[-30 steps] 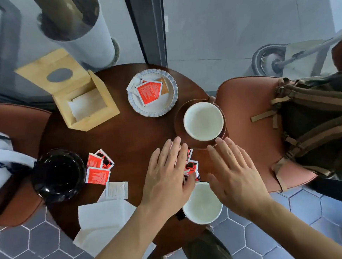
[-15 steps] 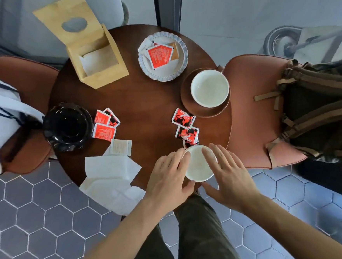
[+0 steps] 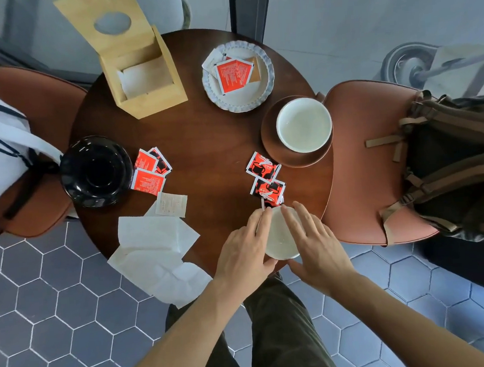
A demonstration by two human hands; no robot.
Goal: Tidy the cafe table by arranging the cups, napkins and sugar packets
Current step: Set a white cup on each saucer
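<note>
Closing further since before, left hand [image 3: 244, 250] and right hand [image 3: 315, 242] clasp the near cup [image 3: 279, 238].

Two bare forearms and dark trousers seen from above

No sleeve is seen on either arm: both forearms are bare from the lower edge of the view up to the wrists, and no watch, ring or band can be made out on them. The left hand [image 3: 244, 253] and the right hand [image 3: 315, 247] are uncovered as well, with short, unpainted nails where the fingertips can be seen. Between the two forearms, near the bottom of the view, the legs are covered by trousers [image 3: 277, 332] of a dark olive-brown cloth, creased in long folds along the thigh. The rest of the clothing is not shown.
</note>
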